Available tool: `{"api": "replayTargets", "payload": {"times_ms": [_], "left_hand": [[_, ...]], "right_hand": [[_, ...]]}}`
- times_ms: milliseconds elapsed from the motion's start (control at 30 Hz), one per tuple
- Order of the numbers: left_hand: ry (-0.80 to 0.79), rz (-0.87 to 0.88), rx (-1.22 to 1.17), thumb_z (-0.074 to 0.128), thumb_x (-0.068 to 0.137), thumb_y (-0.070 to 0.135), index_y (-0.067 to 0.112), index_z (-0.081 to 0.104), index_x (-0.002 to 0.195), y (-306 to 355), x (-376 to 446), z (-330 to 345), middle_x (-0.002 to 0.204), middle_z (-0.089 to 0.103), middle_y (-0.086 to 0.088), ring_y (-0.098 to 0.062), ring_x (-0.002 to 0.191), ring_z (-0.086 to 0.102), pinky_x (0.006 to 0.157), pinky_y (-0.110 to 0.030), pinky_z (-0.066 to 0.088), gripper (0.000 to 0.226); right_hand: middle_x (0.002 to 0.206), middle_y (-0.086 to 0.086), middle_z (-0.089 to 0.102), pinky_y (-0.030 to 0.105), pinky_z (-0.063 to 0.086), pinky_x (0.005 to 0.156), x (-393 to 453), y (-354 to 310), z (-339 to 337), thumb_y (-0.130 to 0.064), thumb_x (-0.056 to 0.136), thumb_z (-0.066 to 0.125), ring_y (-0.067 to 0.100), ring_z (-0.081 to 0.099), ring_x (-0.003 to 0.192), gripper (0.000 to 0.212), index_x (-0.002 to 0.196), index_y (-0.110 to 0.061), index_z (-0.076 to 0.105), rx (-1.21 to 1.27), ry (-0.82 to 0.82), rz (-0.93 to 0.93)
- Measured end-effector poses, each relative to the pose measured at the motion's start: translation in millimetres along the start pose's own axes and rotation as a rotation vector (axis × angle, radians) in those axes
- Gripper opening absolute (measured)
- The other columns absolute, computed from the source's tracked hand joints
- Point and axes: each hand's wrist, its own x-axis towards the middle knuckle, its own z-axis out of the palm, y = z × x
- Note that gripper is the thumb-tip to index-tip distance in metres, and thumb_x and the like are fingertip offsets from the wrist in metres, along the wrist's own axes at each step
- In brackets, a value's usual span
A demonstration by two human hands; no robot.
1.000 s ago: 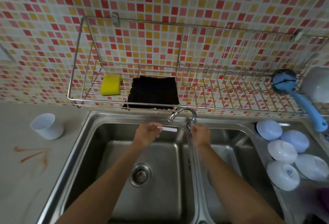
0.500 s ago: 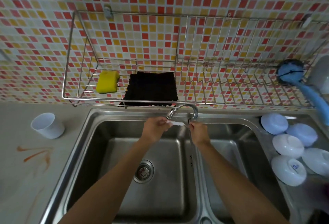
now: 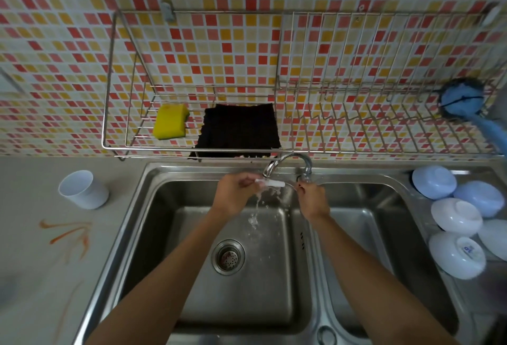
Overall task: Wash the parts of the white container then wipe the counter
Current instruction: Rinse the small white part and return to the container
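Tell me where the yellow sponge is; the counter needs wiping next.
Head view: the yellow sponge sits at the wire rack's left end, beside the black cloth.

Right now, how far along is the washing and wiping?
Early on. In hand: the left hand holds a small white part under the running faucet while the right hand is at the tap. Left: the white cup sits on the counter, and orange streaks there are unwiped. The sponge and dark cloth lie in the rack.
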Motion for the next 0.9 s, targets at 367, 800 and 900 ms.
{"api": "replayTargets", "payload": {"times_ms": [367, 800, 900], "left_hand": [[0.032, -0.075, -0.042, 0.071, 0.086, 0.014, 0.018, 0.074, 0.101, -5.7, -5.4, -16.7, 0.084, 0.074, -0.004, -0.021, 0.079, 0.068, 0.08, -0.04, 0.056, 0.015], [-0.047, -0.092, -0.156, 0.067, 0.089, 0.017, 0.011, 0.072, 0.095, 6.2, -1.0, 16.0, 0.09, 0.074, -0.014, -0.029, 0.087, 0.07, 0.089, -0.042, 0.056, 0.009], [-0.028, -0.093, -0.132, 0.065, 0.09, 0.015, 0.01, 0.071, 0.097, -0.1, -2.7, 1.0, 0.089, 0.074, -0.011, -0.024, 0.084, 0.07, 0.086, -0.038, 0.057, 0.01]], "right_hand": [[0.095, 0.016, 0.071, 0.037, 0.056, 0.075, -6.7, -2.9, -3.4, -0.017, 0.099, 0.05, 0.029, 0.066, 0.081, 0.023, 0.11, -0.008, 0.068, 0.044, 0.066, 0.005], [0.088, 0.008, 0.065, 0.031, 0.051, 0.067, -10.1, -3.0, -10.5, -0.009, 0.097, 0.049, 0.022, 0.061, 0.077, 0.013, 0.096, -0.014, 0.061, -0.045, -0.001, 0.053], [0.089, 0.012, 0.067, 0.033, 0.053, 0.07, -11.3, -4.2, -11.6, -0.017, 0.101, 0.043, 0.025, 0.064, 0.078, 0.02, 0.102, -0.01, 0.063, -0.005, 0.028, 0.028]]}}
